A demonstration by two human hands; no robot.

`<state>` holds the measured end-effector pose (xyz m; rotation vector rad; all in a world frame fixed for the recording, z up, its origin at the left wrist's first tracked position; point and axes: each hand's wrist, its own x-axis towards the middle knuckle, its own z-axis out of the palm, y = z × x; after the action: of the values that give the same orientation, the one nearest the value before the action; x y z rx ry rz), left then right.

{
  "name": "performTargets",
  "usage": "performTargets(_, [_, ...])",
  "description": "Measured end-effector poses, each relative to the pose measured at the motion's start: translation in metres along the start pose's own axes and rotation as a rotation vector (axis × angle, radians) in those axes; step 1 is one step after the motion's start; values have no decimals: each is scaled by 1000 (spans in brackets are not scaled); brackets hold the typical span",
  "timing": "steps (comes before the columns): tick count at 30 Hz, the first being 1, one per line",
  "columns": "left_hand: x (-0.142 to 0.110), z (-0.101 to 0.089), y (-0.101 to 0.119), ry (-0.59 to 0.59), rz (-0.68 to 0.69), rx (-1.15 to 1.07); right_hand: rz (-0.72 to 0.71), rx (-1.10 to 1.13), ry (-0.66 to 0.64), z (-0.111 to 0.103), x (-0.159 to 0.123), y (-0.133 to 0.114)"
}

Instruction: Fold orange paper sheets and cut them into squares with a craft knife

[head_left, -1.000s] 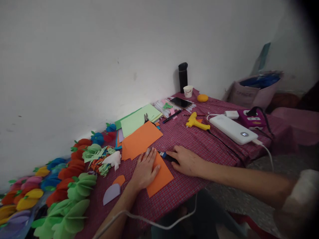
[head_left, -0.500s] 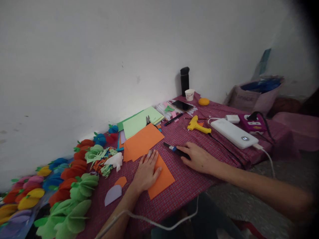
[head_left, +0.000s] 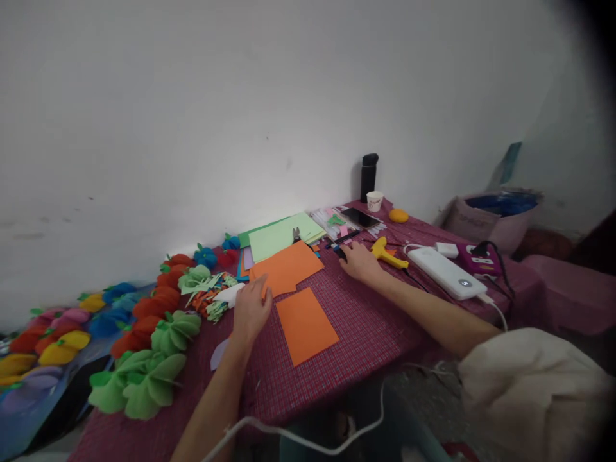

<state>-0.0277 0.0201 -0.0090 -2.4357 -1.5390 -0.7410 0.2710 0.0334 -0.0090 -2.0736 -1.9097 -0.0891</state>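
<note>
My left hand (head_left: 253,308) is at the near left corner of a large orange paper sheet (head_left: 289,266), its thumb and fingers closed on the edge. A smaller orange paper piece (head_left: 308,327) lies flat to the right of that hand, untouched. Farther back, my right hand (head_left: 360,262) is closed on the dark handle of a utility knife (head_left: 341,252), low over the cloth beside a dark pen (head_left: 349,237). A lilac paper piece (head_left: 219,355) is partly hidden by my left forearm.
Colourful paper pumpkins (head_left: 158,301) line the left side, near paper scraps (head_left: 216,298). Green sheets (head_left: 283,237) with pliers-like cutters (head_left: 296,235) lie behind. At right are a yellow glue gun (head_left: 387,253), a power bank (head_left: 445,273) and a purple power socket (head_left: 480,258). A white cable (head_left: 308,443) crosses in front.
My right hand has carried the utility knife away from the small orange piece, back toward the pen. My left hand has lifted off that piece and moved left to the large orange sheet.
</note>
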Motion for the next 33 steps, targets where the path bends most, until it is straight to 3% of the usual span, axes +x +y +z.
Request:
performTargets(7, [-2, 2, -12, -43, -13, 31, 1, -99, 54, 4, 8, -25])
performTargets(10, [-2, -2, -11, -70, -55, 8, -150, 8, 19, 4, -3, -47])
performTargets(14, [-7, -5, -5, -316, 52, -179, -340, 223, -267, 7, -9, -77])
performTargets(18, [-14, -4, 2, -498, 140, -237, -324, 229, -309, 7, -1, -91])
performTargets(23, [-17, 1, 2, -527, 151, -221, -436, 246, -426, 13, -5, -88])
performTargets(30, [-19, 3, 1, -573, 114, -298, -434, 444, -514, 31, -11, -82])
performTargets(33, [-16, 3, 2, -466, -25, -393, -452, 553, -487, 33, -8, -78])
